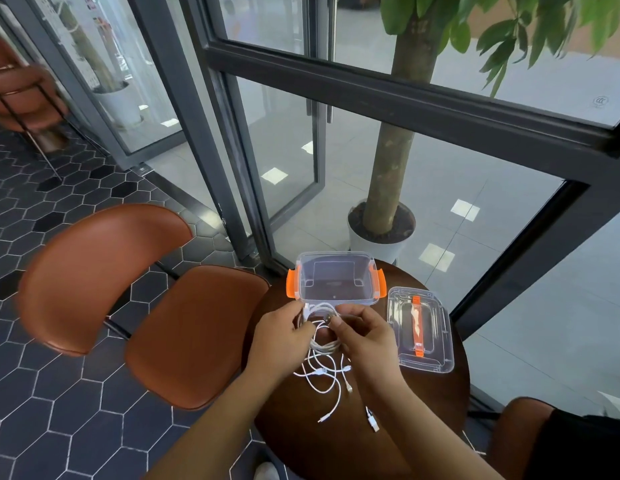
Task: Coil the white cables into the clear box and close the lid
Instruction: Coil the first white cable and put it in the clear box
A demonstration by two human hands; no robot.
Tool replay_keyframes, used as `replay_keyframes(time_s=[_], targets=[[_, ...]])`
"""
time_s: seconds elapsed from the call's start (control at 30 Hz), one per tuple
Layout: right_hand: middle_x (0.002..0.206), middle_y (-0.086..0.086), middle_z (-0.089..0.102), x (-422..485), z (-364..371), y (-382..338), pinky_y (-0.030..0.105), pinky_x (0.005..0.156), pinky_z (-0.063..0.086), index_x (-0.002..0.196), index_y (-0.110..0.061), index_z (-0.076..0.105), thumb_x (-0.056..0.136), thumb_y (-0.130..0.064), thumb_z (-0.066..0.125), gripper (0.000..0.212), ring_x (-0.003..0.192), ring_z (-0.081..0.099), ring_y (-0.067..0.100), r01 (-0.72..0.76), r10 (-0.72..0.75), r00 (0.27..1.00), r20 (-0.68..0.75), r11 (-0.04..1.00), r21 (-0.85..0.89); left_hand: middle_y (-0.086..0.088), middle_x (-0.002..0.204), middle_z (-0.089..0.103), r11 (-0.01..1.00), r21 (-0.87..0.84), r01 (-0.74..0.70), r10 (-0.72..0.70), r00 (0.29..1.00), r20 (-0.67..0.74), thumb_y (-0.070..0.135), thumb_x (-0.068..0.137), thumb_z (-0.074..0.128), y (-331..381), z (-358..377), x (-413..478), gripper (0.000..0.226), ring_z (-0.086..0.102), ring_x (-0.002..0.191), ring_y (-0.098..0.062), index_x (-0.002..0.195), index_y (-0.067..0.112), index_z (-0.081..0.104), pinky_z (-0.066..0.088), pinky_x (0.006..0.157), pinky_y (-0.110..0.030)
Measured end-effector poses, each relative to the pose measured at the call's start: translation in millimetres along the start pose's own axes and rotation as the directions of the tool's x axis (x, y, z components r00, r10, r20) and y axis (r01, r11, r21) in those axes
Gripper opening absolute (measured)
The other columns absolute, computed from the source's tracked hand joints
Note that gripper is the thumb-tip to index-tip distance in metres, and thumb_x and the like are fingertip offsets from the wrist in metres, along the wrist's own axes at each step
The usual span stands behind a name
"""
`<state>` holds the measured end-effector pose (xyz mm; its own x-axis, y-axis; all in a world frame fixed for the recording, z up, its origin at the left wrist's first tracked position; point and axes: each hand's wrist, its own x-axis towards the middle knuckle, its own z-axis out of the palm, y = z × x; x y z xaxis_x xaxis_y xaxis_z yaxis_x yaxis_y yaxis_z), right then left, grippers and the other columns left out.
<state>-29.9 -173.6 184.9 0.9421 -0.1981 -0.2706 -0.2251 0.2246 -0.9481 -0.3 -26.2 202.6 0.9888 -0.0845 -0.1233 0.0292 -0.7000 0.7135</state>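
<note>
- Left hand (279, 336) and right hand (365, 336), lower centre: fingers clamped on coiled cables (320, 344)
- Box (336, 278) open above; lid (419, 330) right, on surface (288, 424)

The box (336, 278) and its lid (419, 332) were clear, glossy plastic with orange plastic latches. The cables (322, 362) looked smooth, white and rubbery. The surface (288, 410) was dark, polished, probably wood. The chair (194, 334) wore smooth brown leather-like upholstery.
</note>
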Motion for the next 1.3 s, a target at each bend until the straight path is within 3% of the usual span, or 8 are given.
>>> replay_keyframes(time_s=[0.1,0.23,0.4,0.53,0.77,0.9,1.07,1.3], targets=[[0.092,0.013,0.078,3,-3,-4,0.056,0.084,0.06,0.106,-0.01,0.073,0.09,-0.005,0.071,0.016,0.086,0.076,0.033,0.029,-0.024,0.997,0.067,0.997,-0.071,0.004,0.089,0.073,0.98,-0.19,0.065,-0.061,0.998,0.027,0.006,0.09,0.056,2,1,3,0.027,0.068,0.081,-0.015,0.105,0.021,0.072,0.059,0.075,-0.039],[0.093,0.011,0.079,8,-5,-9,0.047,0.085,0.062,0.11,-0.011,0.074,0.089,-0.004,0.072,0.022,0.086,0.077,0.029,0.011,-0.002,0.995,0.098,0.996,-0.093,0.006,0.121,0.071,0.958,-0.285,0.039,-0.045,0.999,-0.014,0.014,0.095,0.062,2,4,4,0.041,0.068,0.107,-0.011,0.134,0.028,0.062,0.058,0.093,-0.036],[0.093,-0.001,0.08,15,-10,-11,0.032,0.081,0.062,0.101,-0.032,0.075,0.092,-0.009,0.07,0.026,0.087,0.077,0.018,0.088,-0.063,0.99,0.125,0.975,-0.204,0.003,0.105,0.076,0.968,-0.252,-0.003,0.0,1.0,-0.012,0.018,0.097,0.063,-1,4,7,0.027,0.074,0.086,-0.011,0.123,0.024,0.07,0.061,0.07,-0.024],[0.09,-0.004,0.08,24,-9,-15,0.034,0.081,0.063,0.099,-0.027,0.077,0.093,-0.013,0.069,0.017,0.084,0.077,0.015,0.102,-0.053,0.982,0.181,0.957,-0.272,-0.002,0.089,0.075,0.948,-0.311,0.067,-0.048,0.997,0.068,0.015,0.099,0.059,-1,1,17,0.019,0.073,0.06,-0.029,0.108,0.023,0.074,0.062,0.06,-0.05],[0.091,0.005,0.079,47,-9,-8,0.049,0.085,0.062,0.103,-0.015,0.076,0.092,-0.018,0.07,0.013,0.083,0.077,0.022,0.026,0.026,0.988,0.153,0.945,-0.327,-0.013,0.101,0.074,0.86,-0.476,0.184,-0.118,0.979,0.165,0.012,0.099,0.061,-7,7,34,0.022,0.074,0.088,-0.032,0.116,0.021,0.072,0.064,0.063,-0.041],[0.094,0.004,0.079,55,-11,-5,0.038,0.084,0.062,0.112,-0.013,0.075,0.095,-0.016,0.065,0.02,0.084,0.077,0.019,0.055,0.035,0.974,0.223,0.921,-0.386,-0.016,0.094,0.073,0.85,-0.484,0.209,-0.148,0.976,0.162,0.014,0.1,0.059,-12,12,35,0.025,0.074,0.084,-0.034,0.122,0.019,0.069,0.064,0.063,-0.042],[0.087,0.003,0.077,56,-14,-1,0.033,0.077,0.061,0.106,-0.013,0.077,0.094,-0.016,0.067,0.015,0.079,0.075,0.019,0.102,0.039,0.963,0.268,0.863,-0.494,-0.015,0.093,0.07,0.91,-0.377,0.175,-0.134,0.982,0.134,0.015,0.1,0.059,-13,12,38,0.015,0.073,0.071,-0.037,0.105,0.017,0.072,0.063,0.062,-0.051],[0.081,0.0,0.077,56,-16,1,0.016,0.06,0.05,0.1,-0.015,0.078,0.094,-0.025,0.068,0.015,0.07,0.073,0.011,-0.004,0.085,0.983,0.163,0.898,-0.441,-0.016,0.101,0.069,0.8,-0.514,0.309,-0.189,0.943,0.273,0.017,0.101,0.059,-22,27,39,0.016,0.071,0.095,-0.034,0.113,0.015,0.069,0.063,0.064,-0.036]])
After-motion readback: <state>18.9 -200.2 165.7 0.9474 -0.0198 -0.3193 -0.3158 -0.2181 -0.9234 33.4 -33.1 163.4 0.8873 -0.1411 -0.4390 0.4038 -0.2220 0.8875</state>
